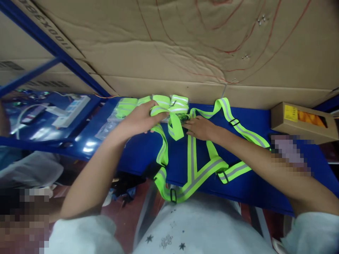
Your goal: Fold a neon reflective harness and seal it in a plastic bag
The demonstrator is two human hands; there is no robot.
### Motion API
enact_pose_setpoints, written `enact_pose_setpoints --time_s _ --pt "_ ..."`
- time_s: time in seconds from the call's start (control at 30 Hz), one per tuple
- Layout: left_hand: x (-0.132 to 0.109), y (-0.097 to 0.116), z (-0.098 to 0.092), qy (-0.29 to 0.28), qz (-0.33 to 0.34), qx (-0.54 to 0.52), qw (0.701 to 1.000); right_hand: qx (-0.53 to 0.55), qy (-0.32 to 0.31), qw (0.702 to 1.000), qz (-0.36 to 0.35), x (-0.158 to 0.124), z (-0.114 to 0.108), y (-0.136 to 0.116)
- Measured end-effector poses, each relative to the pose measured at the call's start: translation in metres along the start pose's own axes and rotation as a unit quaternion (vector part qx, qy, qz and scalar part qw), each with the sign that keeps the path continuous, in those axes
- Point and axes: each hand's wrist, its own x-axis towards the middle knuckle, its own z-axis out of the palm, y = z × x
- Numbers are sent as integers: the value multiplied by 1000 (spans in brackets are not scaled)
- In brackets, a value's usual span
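A neon-yellow reflective strap vest [194,165] with grey reflective bands lies spread on the blue table [254,190]. Its near end hangs over the table's front edge. My left hand [139,118] is closed around the folded, bundled upper straps at the far side of the table. My right hand [200,127] lies on the straps just right of that bundle, fingers pointing left and pressed together on the fabric. Black plastic buckles sit on several straps.
A cardboard wall [185,46] with red pen marks rises behind the table. A small cardboard box [302,121] with an orange picture sits at the right. Clear-bagged yellow vests [124,107] lie at the left; a blue shelf [53,113] holds a power strip.
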Motion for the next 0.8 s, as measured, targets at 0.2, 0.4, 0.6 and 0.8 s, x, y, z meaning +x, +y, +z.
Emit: enact_pose_setpoints --time_s 0.2,0.4,0.6,0.8 --pt "11 -32 20 -27 -9 -86 996 -67 36 997 7 -1 9 28" --pt "-33 -88 54 -25 72 -180 981 -113 46 988 90 -38 16 44" --pt "-120 -138 52 -68 180 137 972 -86 69 983 149 -28 27 70" --pt "-159 -158 62 -37 153 188 970 -73 94 974 192 5 30 90"
